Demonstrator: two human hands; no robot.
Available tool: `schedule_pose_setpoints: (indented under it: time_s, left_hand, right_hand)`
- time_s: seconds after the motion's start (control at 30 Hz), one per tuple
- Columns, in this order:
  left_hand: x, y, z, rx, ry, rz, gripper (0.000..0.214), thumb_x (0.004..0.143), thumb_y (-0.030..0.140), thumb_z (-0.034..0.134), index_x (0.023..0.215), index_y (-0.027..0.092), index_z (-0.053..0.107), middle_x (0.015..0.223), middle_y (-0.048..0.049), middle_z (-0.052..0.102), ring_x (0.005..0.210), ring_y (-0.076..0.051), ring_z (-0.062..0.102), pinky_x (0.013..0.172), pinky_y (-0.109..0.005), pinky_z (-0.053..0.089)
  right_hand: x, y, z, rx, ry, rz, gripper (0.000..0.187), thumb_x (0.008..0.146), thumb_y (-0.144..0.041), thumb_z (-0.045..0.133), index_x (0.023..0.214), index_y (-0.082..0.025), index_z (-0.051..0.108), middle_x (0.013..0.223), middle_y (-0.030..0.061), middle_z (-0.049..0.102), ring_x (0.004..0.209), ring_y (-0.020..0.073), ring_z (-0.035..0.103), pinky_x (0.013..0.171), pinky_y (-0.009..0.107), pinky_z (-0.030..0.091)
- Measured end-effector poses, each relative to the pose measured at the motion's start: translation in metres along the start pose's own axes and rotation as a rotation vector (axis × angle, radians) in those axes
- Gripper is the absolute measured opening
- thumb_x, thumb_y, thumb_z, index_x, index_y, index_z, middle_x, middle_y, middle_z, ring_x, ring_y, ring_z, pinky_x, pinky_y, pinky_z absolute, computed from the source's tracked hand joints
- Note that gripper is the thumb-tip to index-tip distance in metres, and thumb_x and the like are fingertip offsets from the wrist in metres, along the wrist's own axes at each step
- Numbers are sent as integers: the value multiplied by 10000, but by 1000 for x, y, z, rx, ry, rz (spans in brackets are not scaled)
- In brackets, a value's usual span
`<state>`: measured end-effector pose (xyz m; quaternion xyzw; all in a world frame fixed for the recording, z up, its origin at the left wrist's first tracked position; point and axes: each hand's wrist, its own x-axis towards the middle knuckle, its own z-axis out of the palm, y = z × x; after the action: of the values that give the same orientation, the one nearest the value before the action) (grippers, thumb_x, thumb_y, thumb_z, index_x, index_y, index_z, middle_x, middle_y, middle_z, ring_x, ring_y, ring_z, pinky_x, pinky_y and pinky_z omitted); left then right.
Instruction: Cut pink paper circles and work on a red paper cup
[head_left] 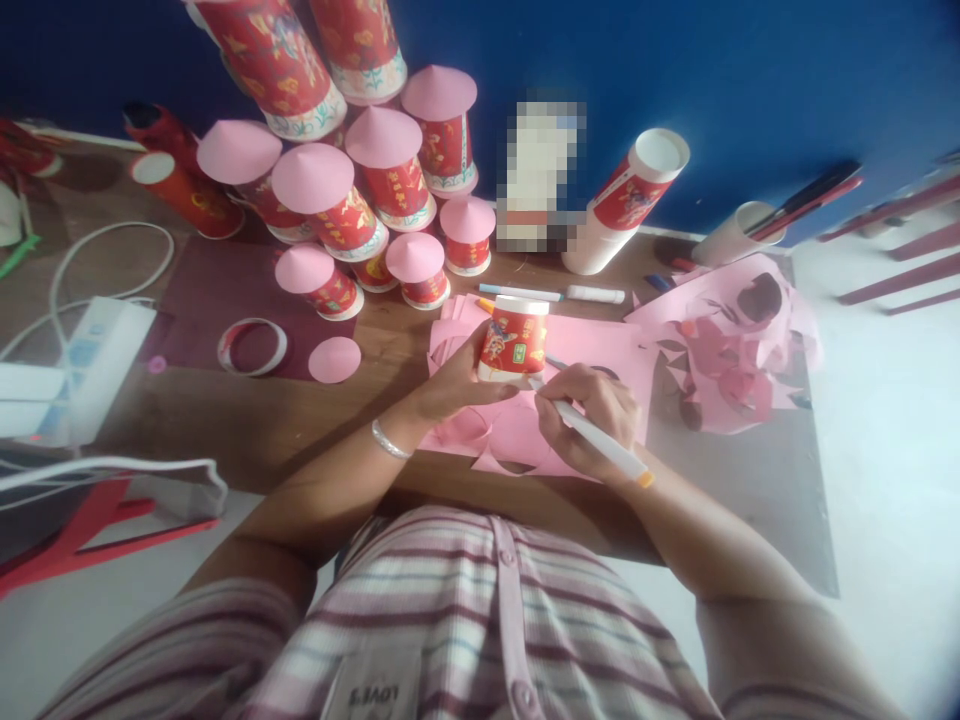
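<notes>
My left hand (466, 378) is closed round a short red paper tube (514, 340) with white bands at both ends and gold print. In my right hand (600, 410) is a white marker pen (606, 445) with an orange end. Its tip meets or nearly meets the tube's lower white band. Beneath both hands lie pink paper sheets (592, 345) with curved cuts. A capped pen with a blue end (521, 292) and a short white marker (596, 294) rest just beyond the sheets.
Several red tubes with pink cone tops (313, 180) stand at the back left. A tall white-and-red tube (626, 200), a pen holder (742, 235) and pink paper scraps (742, 350) are on the right. A white ring (279, 345), a pink disc (334, 360) and a power strip (105, 365) lie left.
</notes>
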<state>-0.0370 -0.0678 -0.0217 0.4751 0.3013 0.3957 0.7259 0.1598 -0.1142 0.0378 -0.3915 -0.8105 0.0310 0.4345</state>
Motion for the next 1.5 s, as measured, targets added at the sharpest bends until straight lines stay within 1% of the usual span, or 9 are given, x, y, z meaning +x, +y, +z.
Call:
schedule_pose_setpoints:
  time_s: [0.23, 0.5, 0.67, 0.87, 1.07, 1.23, 1.5]
  left_hand:
    - [0, -3, -2, 38, -1, 17, 741, 692, 414, 964, 1307, 251, 584, 1253, -82, 715, 1146, -285, 702, 990, -441, 550]
    - [0, 0, -1, 43, 7, 8, 758, 681, 428, 969, 1302, 242, 576, 1249, -86, 713, 1148, -290, 697, 984, -442, 551]
    - [0, 0, 0, 49, 3, -12, 758, 700, 426, 959, 1318, 248, 557, 1255, -84, 711, 1158, -291, 699, 993, -455, 553]
    - [0, -2, -1, 76, 9, 7, 776, 699, 422, 960, 1334, 241, 552, 1280, -95, 711, 1179, -302, 701, 999, -450, 563]
    - [1, -6, -4, 48, -39, 6, 824, 706, 406, 959, 1388, 261, 520, 1320, -104, 707, 1216, -313, 696, 1010, -458, 571]
    - [2, -11, -7, 77, -32, 37, 793, 705, 391, 960, 1367, 260, 545, 1302, -99, 717, 1201, -304, 702, 989, -436, 577]
    - [0, -9, -5, -2, -59, -9, 860, 706, 396, 960, 1423, 263, 504, 1368, -122, 699, 1258, -328, 691, 1020, -450, 575]
  right_hand:
    - [0, 1, 2, 19, 14, -13, 136, 948, -134, 632, 935, -237, 543, 731, -30, 696, 570, 111, 659, 537, 239, 505]
    - [-1, 0, 1, 19, 4, -17, 127, 957, -142, 619, 945, -239, 537, 736, -30, 695, 580, 105, 658, 539, 235, 516]
    - [0, 0, 2, 16, 7, -26, 125, 959, -143, 614, 937, -243, 544, 741, -26, 707, 583, 113, 668, 532, 247, 519]
    - [1, 1, 2, 29, 14, -41, 155, 939, -115, 635, 945, -239, 543, 736, -29, 702, 574, 111, 665, 528, 235, 516]
    - [0, 1, 3, 31, 17, -32, 153, 938, -116, 644, 948, -240, 555, 736, -29, 701, 567, 112, 658, 540, 235, 513]
    - [-1, 2, 3, 15, 6, -29, 117, 964, -158, 634, 947, -242, 555, 736, -28, 701, 558, 116, 650, 529, 242, 497]
    - [-1, 4, 4, 9, 27, -29, 147, 942, -147, 661, 982, -243, 556, 749, -29, 717, 572, 118, 670, 549, 239, 515]
